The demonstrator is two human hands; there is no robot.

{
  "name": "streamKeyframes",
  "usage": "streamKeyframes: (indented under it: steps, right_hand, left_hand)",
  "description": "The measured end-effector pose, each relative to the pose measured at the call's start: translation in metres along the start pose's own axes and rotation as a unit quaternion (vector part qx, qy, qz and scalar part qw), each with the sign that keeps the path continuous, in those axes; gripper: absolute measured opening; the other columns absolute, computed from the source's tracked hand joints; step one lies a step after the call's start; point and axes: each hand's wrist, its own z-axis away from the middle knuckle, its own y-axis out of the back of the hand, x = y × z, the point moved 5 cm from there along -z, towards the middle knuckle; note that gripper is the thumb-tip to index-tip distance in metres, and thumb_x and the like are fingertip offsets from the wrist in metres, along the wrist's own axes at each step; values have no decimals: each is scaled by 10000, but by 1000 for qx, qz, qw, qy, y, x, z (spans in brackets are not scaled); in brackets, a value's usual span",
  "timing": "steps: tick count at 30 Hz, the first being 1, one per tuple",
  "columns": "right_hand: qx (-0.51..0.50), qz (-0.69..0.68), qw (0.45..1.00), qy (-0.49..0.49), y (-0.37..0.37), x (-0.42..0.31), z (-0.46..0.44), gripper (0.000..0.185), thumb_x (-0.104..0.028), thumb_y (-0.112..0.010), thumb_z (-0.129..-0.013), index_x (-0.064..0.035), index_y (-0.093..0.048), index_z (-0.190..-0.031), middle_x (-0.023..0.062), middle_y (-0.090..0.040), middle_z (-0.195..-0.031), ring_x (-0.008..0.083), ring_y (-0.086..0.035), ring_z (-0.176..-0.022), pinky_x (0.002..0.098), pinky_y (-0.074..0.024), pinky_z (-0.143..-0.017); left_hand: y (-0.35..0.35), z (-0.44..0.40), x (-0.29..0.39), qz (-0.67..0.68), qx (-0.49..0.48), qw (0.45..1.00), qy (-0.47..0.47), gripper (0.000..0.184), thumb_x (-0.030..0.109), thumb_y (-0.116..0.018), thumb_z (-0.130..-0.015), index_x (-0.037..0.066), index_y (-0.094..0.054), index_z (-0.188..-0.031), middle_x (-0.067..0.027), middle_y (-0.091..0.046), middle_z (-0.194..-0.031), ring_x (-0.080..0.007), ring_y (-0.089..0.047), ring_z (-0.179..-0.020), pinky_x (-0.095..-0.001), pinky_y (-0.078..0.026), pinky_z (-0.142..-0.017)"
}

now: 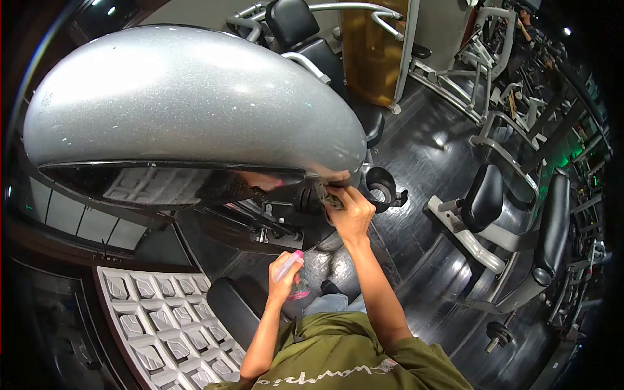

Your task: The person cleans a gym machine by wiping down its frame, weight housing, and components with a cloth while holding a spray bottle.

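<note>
One spray bottle [299, 290], contents unclear | left hand [282, 278] | right hand [351, 212]: cloth [331, 199]

The housing [195, 97] spreads ahead and left of the right grip [351, 209], which has the cloth [334, 200] inside. In the left grip [283, 276] is the bottle [286, 268], between the panel [170, 318] leftward and the exercise machine [484, 198] well rightward.
</note>
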Motion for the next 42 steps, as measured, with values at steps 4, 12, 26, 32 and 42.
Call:
streamKeyframes:
  steps: [4, 12, 26, 32, 42]
  right_hand:
    - [-8, 3, 999, -33, -4, 24, 25, 277, -49, -792, -611, -153, -733, -861, 16, -623, -776, 243, -663, -702, 372, -519, -602]
    - [-19, -5, 998, -61, 15, 46, 30, 241, -73, -822, -651, -121, -724, -866, 34, -670, -827, 264, -680, -707, 365, -526, -631]
    - [-27, -13, 982, -186, 36, 45, -9, 174, -146, -760, -782, -64, -737, -934, 108, -679, -849, 339, -678, -767, 416, -518, -693]
    - [5, -142, 969, -201, 35, 45, -45, 142, -64, -685, -848, 27, -671, -957, 165, -679, -891, 370, -672, -821, 398, -498, -730]
    - [-9, -94, 973, -213, 20, 45, -4, 216, -76, -608, -896, 46, -604, -1074, 241, -657, -986, 423, -649, -923, 459, -494, -814]
  left_hand:
    - [0, -1, 6, 9, 5, 1000, -28, 191, 109, -654, -897, -26, -636, -763, -43, -551, -760, -101, -538, -498, -256, -412, -484]
    - [3, -1, 4, 25, -8, 999, -26, 191, 115, -649, -916, -37, -641, -801, -46, -563, -800, -97, -544, -516, -252, -422, -486]
    - [-28, -16, 21, 11, -49, 997, -50, 192, 134, -646, -917, -22, -623, -807, -55, -561, -769, -108, -539, -492, -257, -421, -478]
    - [-37, -16, 41, 33, -52, 996, -57, 195, 113, -633, -916, -28, -629, -782, -41, -528, -768, -99, -535, -503, -249, -411, -490]
    - [-50, -17, 86, 67, -34, 990, -120, 209, 143, -636, -920, -40, -620, -821, -85, -583, -757, -140, -548, -500, -270, -435, -486]
